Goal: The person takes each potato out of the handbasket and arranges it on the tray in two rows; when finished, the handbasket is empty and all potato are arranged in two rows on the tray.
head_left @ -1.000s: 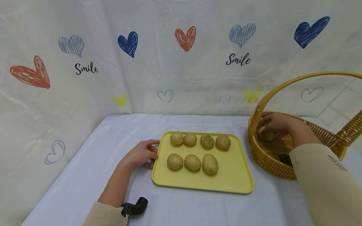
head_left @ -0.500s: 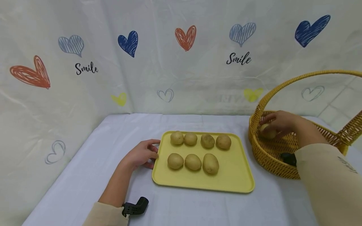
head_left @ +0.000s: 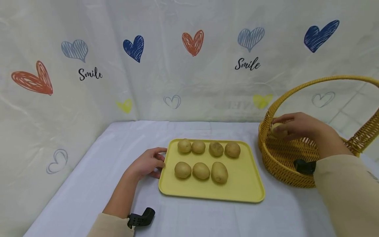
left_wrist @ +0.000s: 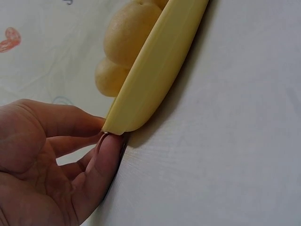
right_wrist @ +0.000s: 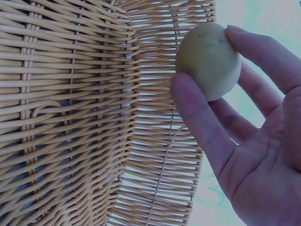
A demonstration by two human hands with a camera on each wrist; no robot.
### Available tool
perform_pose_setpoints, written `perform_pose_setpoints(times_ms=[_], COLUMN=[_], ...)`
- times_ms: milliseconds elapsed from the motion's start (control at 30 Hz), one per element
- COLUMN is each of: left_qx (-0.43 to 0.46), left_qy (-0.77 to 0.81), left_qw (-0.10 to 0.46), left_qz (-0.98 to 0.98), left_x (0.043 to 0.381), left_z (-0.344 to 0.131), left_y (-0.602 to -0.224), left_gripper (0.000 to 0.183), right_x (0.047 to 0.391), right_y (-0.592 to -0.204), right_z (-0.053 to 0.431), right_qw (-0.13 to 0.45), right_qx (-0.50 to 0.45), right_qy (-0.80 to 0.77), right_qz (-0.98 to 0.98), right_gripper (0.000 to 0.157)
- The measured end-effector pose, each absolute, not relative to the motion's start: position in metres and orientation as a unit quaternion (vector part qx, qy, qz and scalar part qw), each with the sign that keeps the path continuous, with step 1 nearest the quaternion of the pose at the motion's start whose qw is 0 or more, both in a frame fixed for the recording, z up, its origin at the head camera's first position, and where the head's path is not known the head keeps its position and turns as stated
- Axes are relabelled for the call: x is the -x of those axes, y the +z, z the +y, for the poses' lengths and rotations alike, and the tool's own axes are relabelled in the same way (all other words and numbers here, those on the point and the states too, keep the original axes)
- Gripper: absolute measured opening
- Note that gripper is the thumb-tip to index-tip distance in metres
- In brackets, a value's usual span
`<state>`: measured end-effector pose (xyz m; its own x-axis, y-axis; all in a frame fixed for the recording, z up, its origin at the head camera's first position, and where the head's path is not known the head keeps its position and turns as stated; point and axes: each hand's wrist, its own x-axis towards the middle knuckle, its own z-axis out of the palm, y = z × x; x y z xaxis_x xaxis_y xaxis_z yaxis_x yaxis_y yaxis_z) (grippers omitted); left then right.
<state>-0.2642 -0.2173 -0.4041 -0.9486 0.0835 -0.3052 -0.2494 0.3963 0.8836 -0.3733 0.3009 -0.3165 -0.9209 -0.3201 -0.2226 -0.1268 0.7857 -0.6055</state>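
Note:
In the head view my right hand [head_left: 300,126] is over the left part of a wicker basket [head_left: 273,164], holding a potato [head_left: 278,131]. The right wrist view shows this potato [right_wrist: 207,63] pinched between thumb and fingertips, above the woven bottom. My left hand [head_left: 148,163] is at the left edge of a yellow tray [head_left: 242,184]. Its thumb and forefinger tips touch the tray's rim in the left wrist view, with the other fingers loosely bent behind. Several potatoes [head_left: 201,171] lie on the tray in two rows, the front row shorter.
The basket's tall arched handle [head_left: 325,79] rises over the right forearm. A black wrist device [head_left: 142,217] sits on the left wrist, another [head_left: 303,166] on the right. A white cloth [head_left: 189,217] covers the table. Behind hangs a sheet printed with hearts [head_left: 193,42].
My right hand has risen a little inside the basket, lifting the potato from low near its left wall. My left hand and the tray stay in place.

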Motion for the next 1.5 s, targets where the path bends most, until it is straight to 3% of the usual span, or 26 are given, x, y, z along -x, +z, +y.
perform_pose_setpoints(times_ms=[600,967,1500], left_qx=[0.058,0.057,0.056], left_qy=[0.545,0.544,0.55], left_qw=[0.148,0.154,0.15], left_qz=[0.823,0.823,0.819], left_x=[0.264,0.261,0.262], left_z=[-0.214,-0.214,-0.214], left_y=[-0.405,-0.401,-0.403], left_gripper=[0.065,0.066,0.066], right_x=[0.356,0.341,0.295], right_y=[-0.303,-0.299,-0.302], right_z=[0.295,0.295,0.289], right_qw=[0.131,0.092,0.032], right_qx=[0.078,0.075,0.041], right_qy=[-0.398,-0.502,-0.524], right_qz=[0.905,0.857,0.85], right_gripper=[0.079,0.063,0.066])
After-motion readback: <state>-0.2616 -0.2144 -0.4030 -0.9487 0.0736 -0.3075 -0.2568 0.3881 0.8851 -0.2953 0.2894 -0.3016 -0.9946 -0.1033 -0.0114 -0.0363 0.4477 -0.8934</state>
